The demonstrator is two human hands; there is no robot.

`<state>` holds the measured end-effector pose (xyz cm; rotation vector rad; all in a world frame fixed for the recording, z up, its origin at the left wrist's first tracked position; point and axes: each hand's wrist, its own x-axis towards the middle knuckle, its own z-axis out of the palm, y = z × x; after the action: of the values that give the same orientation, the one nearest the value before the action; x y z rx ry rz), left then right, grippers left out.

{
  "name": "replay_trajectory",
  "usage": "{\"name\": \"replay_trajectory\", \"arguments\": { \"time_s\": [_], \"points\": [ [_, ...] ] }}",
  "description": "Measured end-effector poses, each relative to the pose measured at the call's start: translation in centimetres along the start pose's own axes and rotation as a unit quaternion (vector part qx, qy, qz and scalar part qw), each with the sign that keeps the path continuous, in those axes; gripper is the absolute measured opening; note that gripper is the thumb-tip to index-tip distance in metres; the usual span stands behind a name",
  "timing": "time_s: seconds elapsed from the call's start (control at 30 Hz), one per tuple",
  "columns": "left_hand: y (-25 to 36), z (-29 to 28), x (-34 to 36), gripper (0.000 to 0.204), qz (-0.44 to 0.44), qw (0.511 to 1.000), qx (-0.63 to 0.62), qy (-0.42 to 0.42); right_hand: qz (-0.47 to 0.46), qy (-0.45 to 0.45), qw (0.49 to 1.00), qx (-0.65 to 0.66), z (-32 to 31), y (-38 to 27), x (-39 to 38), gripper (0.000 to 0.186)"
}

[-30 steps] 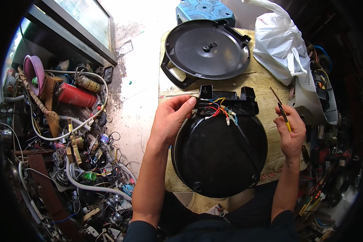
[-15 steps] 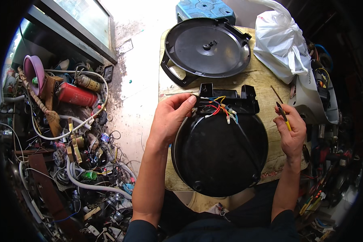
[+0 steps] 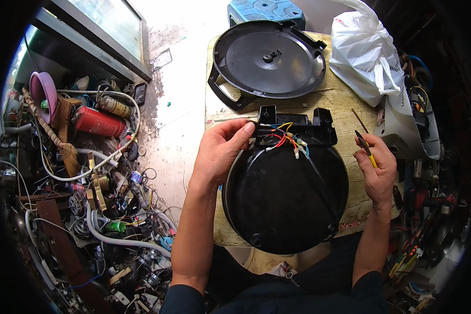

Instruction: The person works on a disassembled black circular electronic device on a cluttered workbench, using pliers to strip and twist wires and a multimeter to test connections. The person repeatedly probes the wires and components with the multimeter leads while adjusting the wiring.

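A round black plastic housing (image 3: 285,204) lies at the table's near edge, a raised black bracket (image 3: 319,131) at its far side. Several coloured wires (image 3: 282,137), red, yellow, blue and white, spread over that bracket, some with pale end connectors. My left hand (image 3: 225,149) is closed at the bracket's left end, thumb against forefinger beside the wire ends; what lies between them is hidden. In my right hand (image 3: 377,165), right of the housing, are small pliers (image 3: 370,154) with yellow grips and a dark pointed nose, held clear of the wires.
A matching round black cover (image 3: 267,63) with a handle loop lies farther back on the wooden table (image 3: 345,110). A white plastic bag (image 3: 363,57) and a grey casing (image 3: 403,128) stand at the right. Cables and parts litter the left floor, around a red cylinder (image 3: 99,121).
Both hands keep nearly the same pose. The pliers' nose sits slightly higher and more to the left, and the view has shifted a little.
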<state>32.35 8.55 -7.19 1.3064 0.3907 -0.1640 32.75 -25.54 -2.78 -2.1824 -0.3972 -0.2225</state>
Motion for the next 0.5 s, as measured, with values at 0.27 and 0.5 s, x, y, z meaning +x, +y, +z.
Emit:
{"name": "replay_trajectory", "arguments": {
  "time_s": [0.27, 0.5],
  "points": [
    [-0.1, -0.7, 0.3, 0.036, -0.012, 0.999, 0.034, -0.025, 0.0, -0.031, 1.0, -0.001, -0.1, -0.5, 0.0, 0.021],
    [-0.4, -1.1, 0.5, 0.036, -0.003, 0.999, 0.036, -0.033, 0.102, -0.121, 0.967, 0.198, -0.3, -4.6, 0.4, 0.03]
  ]
}}
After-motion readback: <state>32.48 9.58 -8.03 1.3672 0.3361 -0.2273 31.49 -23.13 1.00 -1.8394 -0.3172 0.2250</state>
